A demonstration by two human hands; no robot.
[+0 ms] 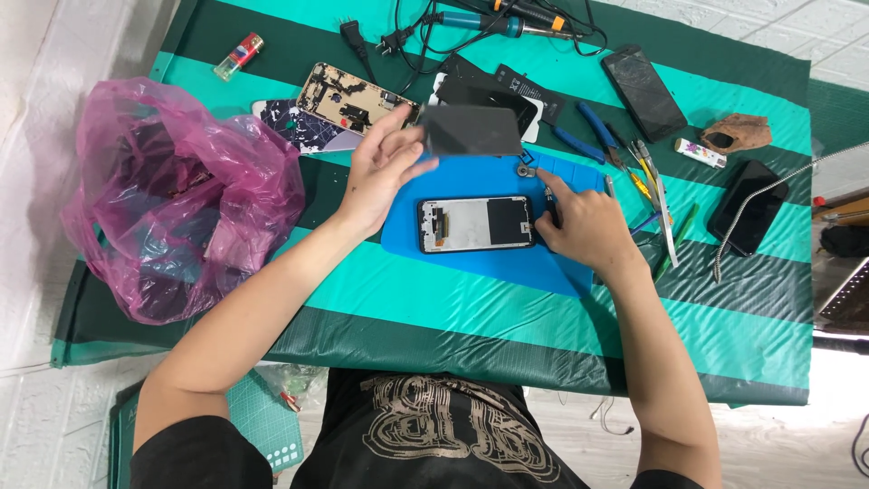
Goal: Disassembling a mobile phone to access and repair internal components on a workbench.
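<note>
Fingers (398,127) of one left hand (380,172) pinch one dark panel (471,129), seemingly.

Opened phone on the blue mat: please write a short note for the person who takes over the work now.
Left hand: holds a dark grey flat panel lifted above the blue mat.
Right hand: rests on the right end of the opened phone, which lies flat on the mat with its inside facing up.
Done: the panel is off the phone.
Left: the phone is still open. Pliers and tweezers lie right of the mat; other phones lie behind it.
</note>
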